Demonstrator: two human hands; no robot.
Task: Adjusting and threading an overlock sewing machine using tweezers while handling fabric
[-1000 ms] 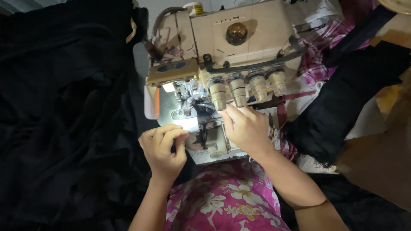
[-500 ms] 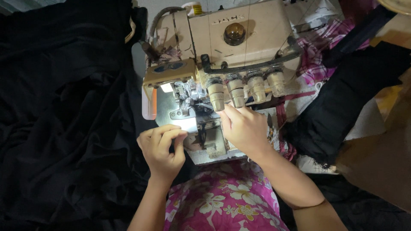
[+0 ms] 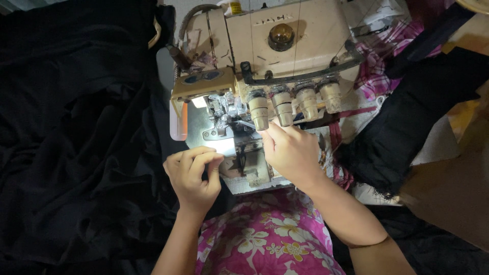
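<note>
I see both hands working at the front of a cream-coloured sewing machine (image 3: 265,56), the overlock kind with four knobs (image 3: 294,104) in a row. My left hand (image 3: 192,175) is curled, thumb and fingertips pinched together just beside the lit metal plate (image 3: 219,142); it seems to grip something thin, a thread or a fabric edge, but I cannot tell which. My right hand (image 3: 291,152) is loosely closed, fingertips reaching up under the knobs towards the needle area (image 3: 226,109); whether it holds anything is hidden.

The risk I judge greatest is to the fingers: both hands sit very close to the needles and cutter, so any start of the machine could catch a fingertip. A thread pulled too hard could snap or slip from its guides. The black cloth (image 3: 76,132) heaped on the left lies right against the machine and could be drawn in. More black fabric (image 3: 407,117) is draped on the right of the surface, near the right forearm, and could snag.
</note>
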